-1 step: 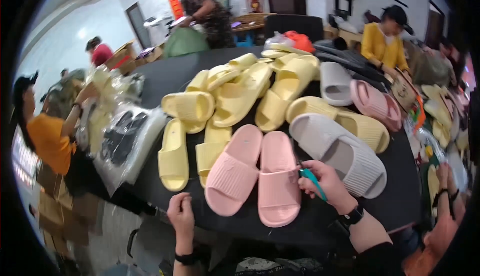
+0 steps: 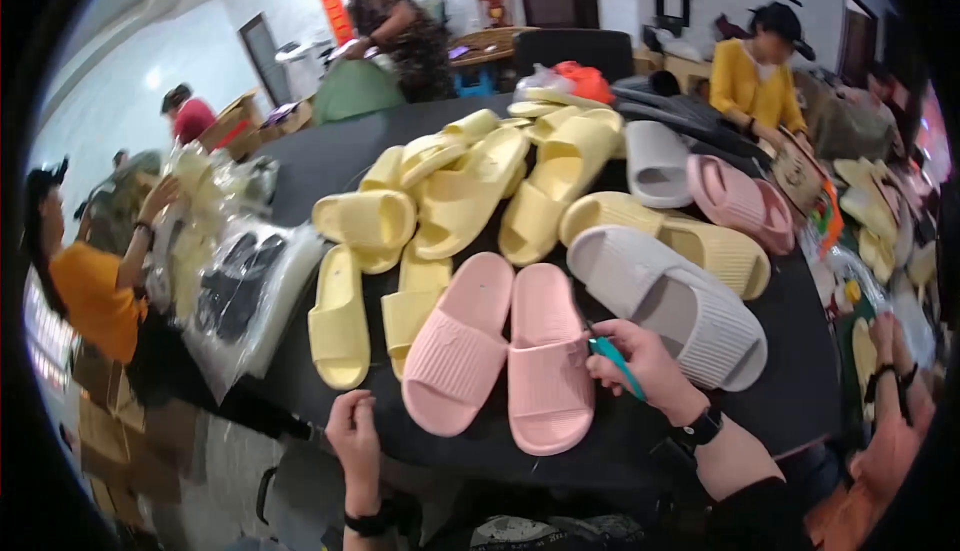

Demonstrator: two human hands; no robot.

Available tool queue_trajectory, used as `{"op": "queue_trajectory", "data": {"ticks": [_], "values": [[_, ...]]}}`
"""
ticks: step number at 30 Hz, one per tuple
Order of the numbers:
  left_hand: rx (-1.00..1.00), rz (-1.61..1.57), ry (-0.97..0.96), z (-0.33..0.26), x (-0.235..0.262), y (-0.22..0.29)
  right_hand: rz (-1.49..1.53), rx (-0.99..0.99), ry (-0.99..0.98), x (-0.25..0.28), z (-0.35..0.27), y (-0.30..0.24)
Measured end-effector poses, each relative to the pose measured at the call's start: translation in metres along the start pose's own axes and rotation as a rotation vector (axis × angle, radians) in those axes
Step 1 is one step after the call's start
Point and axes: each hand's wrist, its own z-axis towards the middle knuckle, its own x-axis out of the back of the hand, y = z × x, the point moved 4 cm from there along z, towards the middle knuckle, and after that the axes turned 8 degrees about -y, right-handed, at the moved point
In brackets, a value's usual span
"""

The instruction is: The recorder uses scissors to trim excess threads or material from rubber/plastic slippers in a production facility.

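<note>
A pair of pink ridged slide slippers lies at the table's near edge: the left slipper tilts outward, the right slipper stands nearly straight. My right hand is closed around small teal-handled snips. Their dark tip is beside the strap of the right slipper, near a small raised shape; whether it touches is unclear. My left hand hangs at the table edge, left of the pair, fingers curled in; anything inside them is hidden. Right of the snips lies a pair of large grey slippers, one overlapping the other.
Yellow slippers are heaped behind the pink pair on the black table. Another pink pair and a grey slipper lie back right. Clear bags cover the left side. Co-workers stand around; one's hands are at the right.
The whole view shifts slightly, so the table and slippers sit a little further left. My hands and the snips keep the same places beside the pink pair.
</note>
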Motion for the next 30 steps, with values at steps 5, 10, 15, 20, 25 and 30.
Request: {"op": "queue_trajectory", "data": {"ticks": [5,10,15,20,25,30], "values": [[-0.368,0.14,-0.223,0.02,-0.01,0.067,0.025,0.011,-0.019,0.001,-0.005,-0.003],[-0.704,0.388,-0.568,0.042,-0.071,0.126,0.012,0.073,-0.006,0.006,-0.002,-0.005],[-0.875,0.703,-0.864,0.055,-0.124,0.137,0.015,0.134,0.017,0.007,0.002,-0.009],[-0.667,0.81,-1.15,0.056,-0.149,0.136,0.046,0.155,0.008,0.006,0.003,-0.004],[-0.567,0.655,-1.323,0.046,-0.165,0.154,0.059,0.182,-0.011,0.008,0.001,-0.001],[-0.478,0.621,-1.307,0.048,-0.161,0.152,0.0,0.187,-0.003,0.006,0.0,-0.007]]}}
